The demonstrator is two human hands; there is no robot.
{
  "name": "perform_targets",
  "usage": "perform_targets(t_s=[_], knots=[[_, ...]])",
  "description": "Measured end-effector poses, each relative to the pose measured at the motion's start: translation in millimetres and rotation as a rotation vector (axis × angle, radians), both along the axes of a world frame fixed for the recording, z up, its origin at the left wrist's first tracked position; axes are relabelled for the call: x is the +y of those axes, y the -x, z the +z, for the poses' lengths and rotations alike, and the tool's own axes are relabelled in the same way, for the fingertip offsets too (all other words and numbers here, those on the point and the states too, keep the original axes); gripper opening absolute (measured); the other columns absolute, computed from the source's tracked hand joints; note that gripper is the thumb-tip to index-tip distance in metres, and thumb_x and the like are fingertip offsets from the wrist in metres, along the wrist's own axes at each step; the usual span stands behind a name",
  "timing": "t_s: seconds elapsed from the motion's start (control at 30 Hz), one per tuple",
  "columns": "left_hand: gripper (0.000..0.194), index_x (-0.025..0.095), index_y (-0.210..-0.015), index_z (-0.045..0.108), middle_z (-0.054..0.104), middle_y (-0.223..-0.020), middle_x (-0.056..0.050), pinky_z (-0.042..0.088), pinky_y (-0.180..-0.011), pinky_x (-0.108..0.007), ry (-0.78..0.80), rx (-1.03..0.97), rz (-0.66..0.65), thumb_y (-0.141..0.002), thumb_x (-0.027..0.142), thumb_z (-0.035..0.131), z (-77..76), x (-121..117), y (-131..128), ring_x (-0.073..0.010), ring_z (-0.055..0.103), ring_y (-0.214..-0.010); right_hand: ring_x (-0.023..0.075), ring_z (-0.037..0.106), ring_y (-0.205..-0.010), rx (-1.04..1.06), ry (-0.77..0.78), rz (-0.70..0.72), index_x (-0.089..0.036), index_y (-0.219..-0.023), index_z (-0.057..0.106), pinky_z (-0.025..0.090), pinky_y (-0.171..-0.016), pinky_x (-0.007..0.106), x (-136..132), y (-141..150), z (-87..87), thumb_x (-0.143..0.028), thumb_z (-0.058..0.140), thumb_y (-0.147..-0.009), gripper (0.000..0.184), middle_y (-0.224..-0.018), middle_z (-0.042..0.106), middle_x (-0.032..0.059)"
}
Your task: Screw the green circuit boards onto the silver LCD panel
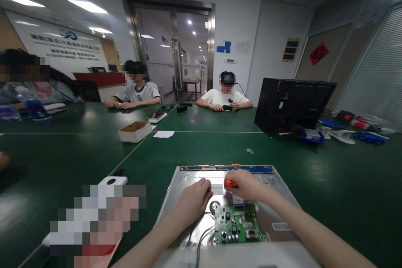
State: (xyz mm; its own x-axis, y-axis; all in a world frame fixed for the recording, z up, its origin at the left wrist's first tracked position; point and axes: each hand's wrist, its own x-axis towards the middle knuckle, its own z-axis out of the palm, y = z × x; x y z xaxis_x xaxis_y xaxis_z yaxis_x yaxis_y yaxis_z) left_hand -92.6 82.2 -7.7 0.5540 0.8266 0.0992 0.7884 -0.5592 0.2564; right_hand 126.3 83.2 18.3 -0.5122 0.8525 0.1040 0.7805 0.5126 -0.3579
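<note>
A silvery metal display panel (176, 184) lies flat on the table in front of me, with a blue strip board (260, 169) along its far edge. On its near half sits a green circuit board (234, 228), joined to a white flat cable (238, 200). My right hand (246, 185) is closed around an orange-handled tool (231, 183) above the panel's middle; the tool's tip is hidden. My left hand (196, 199) rests at the panel to the left, fingers curled together, and what they hold, if anything, is hidden. Grey wires (202, 243) run below it.
Left of the panel are a white device (114, 181) and a blurred-out pink item (116, 222). Farther off stand an open cardboard box (135, 132) and a large black monitor housing (292, 104), with a blue tray (312, 136) beside it. Several people sit around the green table (204, 146).
</note>
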Motion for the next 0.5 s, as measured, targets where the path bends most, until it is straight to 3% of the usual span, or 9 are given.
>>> perform_targets(t_s=[0.2,0.37,0.5], knots=[[0.009,0.019,-0.087,0.054,0.063,-0.086,-0.006,0.039,-0.066,-0.030,-0.001,-0.054,0.044,-0.093,0.015,0.048,-6.4,-4.5,2.5,-0.0237,0.062,-0.080,0.0200,0.062,-0.084,-0.049,-0.017,0.066,-0.017,-0.087,0.070,0.037,-0.067,0.027,10.5,32.2,-7.7,-0.017,0.069,-0.080,0.007,-0.092,0.071,0.0070],[0.009,0.020,-0.083,0.052,0.062,-0.079,-0.003,0.035,-0.064,-0.028,0.006,-0.099,0.036,-0.090,0.015,0.051,-7.1,-2.7,4.7,-0.0222,0.061,-0.075,0.0196,0.064,-0.087,-0.035,-0.034,0.052,-0.019,-0.099,0.070,0.039,-0.071,0.028,-13.2,14.5,-1.5,-0.021,0.064,-0.087,0.014,-0.098,0.071,0.0064],[0.009,0.020,-0.081,0.052,0.062,-0.077,-0.003,0.034,-0.063,-0.028,0.012,-0.131,0.032,-0.090,0.016,0.051,-5.2,-0.7,4.0,-0.0221,0.060,-0.073,0.0221,0.064,-0.089,-0.025,-0.027,0.066,-0.020,-0.107,0.067,0.041,-0.071,0.030,-42.4,-1.0,10.5,-0.039,0.064,-0.088,0.028,-0.101,0.070,0.0067]])
